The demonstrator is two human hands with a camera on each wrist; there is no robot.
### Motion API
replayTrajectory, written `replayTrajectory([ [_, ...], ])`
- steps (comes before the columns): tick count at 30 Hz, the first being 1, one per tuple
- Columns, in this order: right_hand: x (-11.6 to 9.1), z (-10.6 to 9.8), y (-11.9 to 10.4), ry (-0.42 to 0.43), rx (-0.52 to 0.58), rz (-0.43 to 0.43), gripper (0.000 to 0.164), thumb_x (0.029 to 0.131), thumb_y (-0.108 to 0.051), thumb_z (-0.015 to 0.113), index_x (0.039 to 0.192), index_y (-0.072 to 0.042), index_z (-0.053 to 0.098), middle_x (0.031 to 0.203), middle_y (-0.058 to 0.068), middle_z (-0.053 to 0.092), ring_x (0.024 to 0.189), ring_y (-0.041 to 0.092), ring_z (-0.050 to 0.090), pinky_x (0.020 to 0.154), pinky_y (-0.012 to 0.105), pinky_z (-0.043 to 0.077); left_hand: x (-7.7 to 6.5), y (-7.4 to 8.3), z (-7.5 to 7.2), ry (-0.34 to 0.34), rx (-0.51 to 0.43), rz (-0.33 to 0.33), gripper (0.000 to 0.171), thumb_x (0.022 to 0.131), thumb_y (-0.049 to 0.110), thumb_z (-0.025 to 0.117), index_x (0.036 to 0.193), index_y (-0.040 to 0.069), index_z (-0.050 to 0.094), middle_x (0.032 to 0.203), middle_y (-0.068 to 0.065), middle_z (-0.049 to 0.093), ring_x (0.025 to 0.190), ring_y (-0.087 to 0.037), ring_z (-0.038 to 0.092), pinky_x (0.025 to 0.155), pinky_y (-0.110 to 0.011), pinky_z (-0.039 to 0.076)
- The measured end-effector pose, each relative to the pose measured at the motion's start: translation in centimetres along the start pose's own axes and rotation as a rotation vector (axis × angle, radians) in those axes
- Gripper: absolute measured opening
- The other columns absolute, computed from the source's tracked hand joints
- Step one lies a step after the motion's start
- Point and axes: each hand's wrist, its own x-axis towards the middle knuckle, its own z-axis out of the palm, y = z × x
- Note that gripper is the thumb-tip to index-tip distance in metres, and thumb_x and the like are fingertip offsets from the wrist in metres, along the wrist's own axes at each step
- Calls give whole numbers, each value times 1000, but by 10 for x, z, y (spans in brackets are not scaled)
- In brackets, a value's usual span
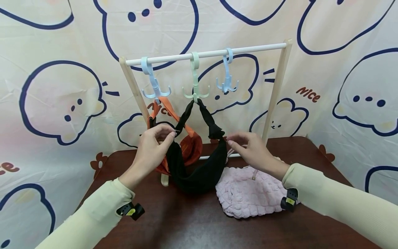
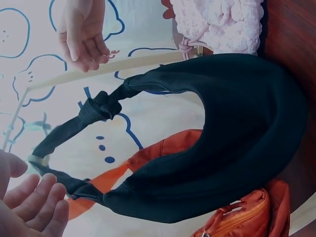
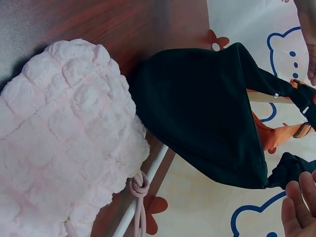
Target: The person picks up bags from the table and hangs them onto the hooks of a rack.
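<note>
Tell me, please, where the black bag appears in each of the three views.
Head: black bag near the centre, hanging from the green hook.
Left wrist: black bag, widest right of centre.
Right wrist: black bag around the centre.
Shared landmark: the pink bag, visible in all three.

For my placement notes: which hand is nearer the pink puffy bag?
Right. In the head view, the right hand is above the pink puffy bag, beside the knot in the black strap; the left hand is farther off, beside the strap's other side.
</note>
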Motion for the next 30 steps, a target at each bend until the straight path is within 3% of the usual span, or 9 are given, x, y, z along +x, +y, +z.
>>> replayTrajectory([
  [8, -4, 2, 2, -19, 3, 5, 25, 103, -19, 60, 122, -5, 69, 104, 7, 74, 91, 16, 72, 86, 39, 56, -3, 4, 5, -22, -6, 9, 15, 100, 18, 63, 108, 10, 72, 101, -8, 74, 87, -15, 66, 74, -22, 53],
  [16, -6, 2, 4, -29, 9, 3, 25, 103, -18, 60, 121, -5, 70, 111, 9, 73, 94, 17, 72, 87, 41, 56, -5, 6, 9, -55, -8, -5, 15, 101, 19, 63, 109, 10, 71, 101, -9, 73, 88, -16, 65, 78, -26, 54],
  [24, -8, 4, 5, -28, -11, -9, 24, 102, -18, 61, 119, -5, 71, 119, 9, 70, 99, 20, 71, 87, 41, 56, -8, 7, 14, -72, -5, 26, 14, 101, 19, 63, 109, 11, 72, 99, -6, 74, 85, -16, 64, 77, -28, 50],
  [30, -12, 5, 6, -17, -34, -13, 25, 102, -19, 61, 120, -5, 71, 122, 10, 71, 106, 24, 70, 91, 47, 56, -10, 9, 19, -77, 0, 37, 12, 100, 18, 64, 107, 11, 72, 98, -6, 74, 84, -14, 65, 77, -27, 53],
])
